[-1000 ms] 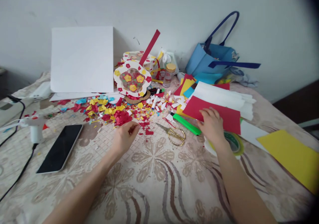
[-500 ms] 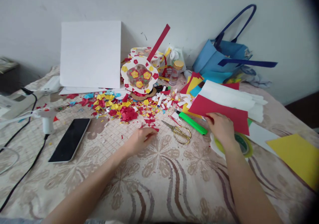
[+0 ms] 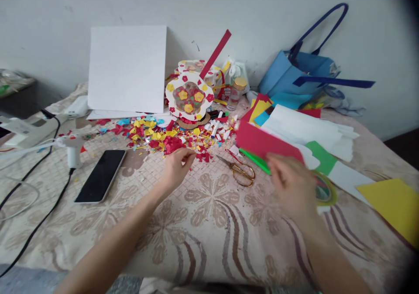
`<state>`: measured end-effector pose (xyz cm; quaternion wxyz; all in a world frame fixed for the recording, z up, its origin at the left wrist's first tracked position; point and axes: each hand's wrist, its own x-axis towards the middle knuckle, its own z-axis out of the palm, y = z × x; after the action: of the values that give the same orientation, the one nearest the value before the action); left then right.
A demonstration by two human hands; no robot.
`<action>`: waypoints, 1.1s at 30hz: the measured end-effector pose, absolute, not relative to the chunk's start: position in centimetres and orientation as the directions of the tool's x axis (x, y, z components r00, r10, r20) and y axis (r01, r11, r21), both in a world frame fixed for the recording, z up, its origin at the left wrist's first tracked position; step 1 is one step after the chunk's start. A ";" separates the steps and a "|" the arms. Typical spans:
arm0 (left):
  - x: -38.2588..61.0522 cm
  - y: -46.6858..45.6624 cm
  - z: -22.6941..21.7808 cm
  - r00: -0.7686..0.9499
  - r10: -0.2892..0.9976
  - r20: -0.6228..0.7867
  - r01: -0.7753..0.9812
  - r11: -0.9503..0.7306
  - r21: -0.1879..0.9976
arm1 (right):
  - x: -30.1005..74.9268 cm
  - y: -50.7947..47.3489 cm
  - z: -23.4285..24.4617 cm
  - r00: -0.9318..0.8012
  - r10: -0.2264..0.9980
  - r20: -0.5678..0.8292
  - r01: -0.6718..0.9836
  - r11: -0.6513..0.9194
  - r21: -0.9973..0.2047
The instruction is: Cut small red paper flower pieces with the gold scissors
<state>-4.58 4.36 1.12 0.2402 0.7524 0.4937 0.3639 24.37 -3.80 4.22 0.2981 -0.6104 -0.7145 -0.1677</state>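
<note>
My right hand (image 3: 291,185) is blurred by motion and holds a red paper sheet (image 3: 262,142) by its near edge, lifted off the stack of white and coloured paper (image 3: 307,130). My left hand (image 3: 176,167) rests on the patterned cloth with fingers curled at the edge of a pile of red and yellow paper scraps (image 3: 163,139); what it pinches is too small to name. Gold-handled scissors (image 3: 240,171) lie between the two hands. A green marker (image 3: 253,161) lies partly under the red sheet.
A black phone (image 3: 100,176) and a white glue gun (image 3: 70,148) with cables lie at the left. A flower-decorated paper craft (image 3: 188,98), a white board (image 3: 127,69) and a blue bag (image 3: 294,73) stand at the back. A tape roll (image 3: 324,189) and yellow sheet (image 3: 393,202) lie right.
My right hand has lifted the red sheet off the stack and drawn it toward me, uncovering a green sheet. My left hand shifted back up to the scrap pile.
</note>
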 end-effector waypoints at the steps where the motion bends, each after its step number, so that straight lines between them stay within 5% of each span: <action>1: -4.6 4.4 1.1 0.241 0.925 0.295 0.565 -0.381 0.732 | 22.5 -5.0 3.6 -0.174 0.785 0.595 0.947 0.299 -0.118; 5: -4.8 4.7 1.4 0.224 0.935 0.276 0.536 -0.355 0.766 | 16.5 -9.5 0.2 -0.426 0.782 0.454 0.831 0.537 -0.146; 11: -5.5 3.4 3.5 0.301 0.890 0.342 0.574 -0.456 0.680 | 18.2 -11.6 -0.4 -0.495 0.829 0.259 0.773 0.557 -0.305; 18: -8.9 -1.4 2.6 0.423 0.862 0.278 0.641 -0.502 0.581 | 27.7 -11.9 0.0 -0.247 0.941 0.232 0.900 0.312 -0.304; 33: -10.4 -5.9 -1.1 0.432 0.876 0.215 0.681 -0.474 0.559 | 26.4 -12.0 -1.8 -0.509 0.837 0.201 0.810 0.544 -0.217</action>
<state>-10.45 -5.93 -1.07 0.1986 0.8226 0.4731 0.2451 26.36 -11.96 -1.78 0.1420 -0.4749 -0.8672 0.0472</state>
